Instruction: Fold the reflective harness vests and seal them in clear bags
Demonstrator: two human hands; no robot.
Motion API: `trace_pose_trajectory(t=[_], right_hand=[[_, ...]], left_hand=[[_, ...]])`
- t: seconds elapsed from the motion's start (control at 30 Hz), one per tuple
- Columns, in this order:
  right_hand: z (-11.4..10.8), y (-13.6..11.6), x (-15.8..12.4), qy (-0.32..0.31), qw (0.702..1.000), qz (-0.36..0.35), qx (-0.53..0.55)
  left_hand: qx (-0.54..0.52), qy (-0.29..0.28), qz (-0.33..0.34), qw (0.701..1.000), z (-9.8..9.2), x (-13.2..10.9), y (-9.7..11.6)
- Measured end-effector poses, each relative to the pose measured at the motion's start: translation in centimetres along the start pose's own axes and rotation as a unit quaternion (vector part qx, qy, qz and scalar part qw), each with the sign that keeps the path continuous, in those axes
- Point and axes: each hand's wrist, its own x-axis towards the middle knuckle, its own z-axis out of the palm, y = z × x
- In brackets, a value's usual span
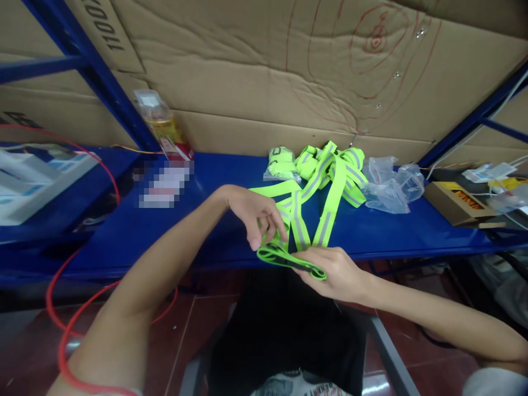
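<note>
A neon yellow-green reflective strap (313,190) with grey stripes trails from a heap at the back of the blue shelf (173,231) to its front edge. My left hand (256,212) curls over the strap's folded end and pinches it. My right hand (336,272) grips the same folded bundle (289,259) from below, just in front of the shelf edge. A bagged, folded strap (281,164) lies behind the heap.
Several empty clear plastic bags (390,184) lie to the right of the straps. A cardboard box (457,203) sits at far right, a bottle (163,124) at back left, a white tray (37,176) at far left. Red cable (61,324) loops below. Cardboard lines the back.
</note>
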Motion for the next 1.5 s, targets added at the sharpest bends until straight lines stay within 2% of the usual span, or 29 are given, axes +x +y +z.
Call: trace_pose_trajectory(t=[0.07, 0.13, 0.2, 0.23, 0.27, 0.33, 0.4, 0.43, 0.5, 0.57, 0.63, 0.73, 0.83, 0.9, 0.97, 1.0, 1.07, 1.1, 1.13, 1.17, 1.23, 1.3, 1.37, 1.43, 1.5], right_hand=[[-1.1, -0.5, 0.7, 0.004, 0.985, 0.133, 0.107], [-2.3, -0.9, 1.3, 0.013, 0.952, 0.237, 0.191], [-3.4, -1.5, 1.5, 0.014, 0.915, 0.295, 0.275], [-4.0, -1.9, 1.5, -0.002, 0.9, 0.297, 0.319], [-4.6, -2.2, 1.5, -0.032, 0.887, 0.282, 0.363], [-5.5, -2.8, 1.4, -0.117, 0.872, 0.186, 0.437], [-5.9, -3.2, 1.4, -0.165, 0.884, 0.063, 0.434], [-5.8, -3.3, 1.5, -0.16, 0.903, 0.011, 0.398], [-5.4, -3.2, 1.9, -0.104, 0.949, -0.058, 0.291], [-4.8, -3.1, 2.5, -0.031, 0.982, -0.08, 0.17], [-4.3, -2.9, 3.4, 0.004, 0.994, -0.094, 0.048], [-4.0, -2.8, 5.2, -0.036, 0.983, -0.167, -0.062], [-3.8, -2.9, 6.9, -0.11, 0.954, -0.277, -0.018], [-3.8, -2.8, 7.8, -0.178, 0.937, -0.298, 0.043], [-4.2, -2.2, 8.6, -0.232, 0.934, -0.253, 0.103], [-4.5, -1.6, 8.9, -0.239, 0.94, -0.208, 0.129], [-5.3, 0.4, 9.8, -0.209, 0.961, -0.092, 0.157], [-5.7, 1.8, 10.4, -0.173, 0.971, -0.042, 0.157], [-6.1, 3.4, 10.9, -0.15, 0.978, -0.002, 0.143], [-6.4, 5.2, 11.5, -0.13, 0.983, 0.025, 0.126], [-6.5, 8.9, 12.6, -0.098, 0.989, 0.086, 0.076], [-6.0, 12.3, 13.3, -0.055, 0.987, 0.143, 0.056], [-5.1, 14.9, 13.8, -0.016, 0.982, 0.175, 0.075], [-4.0, 16.4, 13.9, 0.029, 0.976, 0.182, 0.114], [-2.9, 17.0, 13.8, 0.082, 0.97, 0.174, 0.152]], left_hand=[[0.053, 0.052, 0.062, 0.995, 0.4, -0.1, 0.8], [0.101, 0.122, 0.101, 0.982, 0.9, -0.1, 1.4], [0.106, 0.16, 0.11, 0.975, 1.4, 0.0, 1.8], [0.095, 0.156, 0.107, 0.977, 1.7, 0.1, 1.9], [0.081, 0.137, 0.102, 0.982, 1.8, 0.1, 2.0], [0.061, 0.07, 0.1, 0.991, 2.0, 0.1, 2.2], [0.059, 0.002, 0.111, 0.992, 2.1, 0.1, 2.3], [0.057, -0.023, 0.118, 0.991, 2.1, 0.3, 2.3], [0.053, -0.049, 0.124, 0.99, 2.3, 0.7, 2.5], [0.044, -0.052, 0.135, 0.989, 2.5, 1.3, 2.7], [0.042, -0.058, 0.156, 0.985, 2.9, 2.1, 3.0], [0.06, -0.055, 0.185, 0.979, 3.6, 3.2, 3.3], [0.066, -0.036, 0.185, 0.98, 4.2, 4.2, 2.9], [0.022, -0.021, 0.178, 0.983, 4.2, 4.6, 2.1], [-0.041, 0.026, 0.177, 0.983, 3.4, 4.6, 1.2], [-0.066, 0.072, 0.179, 0.979, 2.7, 4.4, 0.6], [-0.109, 0.208, 0.181, 0.955, 0.9, 3.5, -0.4], [-0.131, 0.29, 0.184, 0.93, 0.0, 2.9, -0.8], [-0.155, 0.348, 0.187, 0.906, -1.0, 2.3, -1.3], [-0.18, 0.366, 0.189, 0.893, -1.8, 1.7, -1.6], [-0.197, 0.359, 0.177, 0.895, -2.9, 0.8, -2.2], [-0.162, 0.39, 0.171, 0.89, -3.4, 0.8, -2.7], [-0.102, 0.468, 0.172, 0.861, -3.5, 1.8, -3.3], [-0.074, 0.542, 0.179, 0.817, -3.5, 3.2, -4.0], [-0.073, 0.58, 0.187, 0.79, -3.6, 4.3, -4.7]])
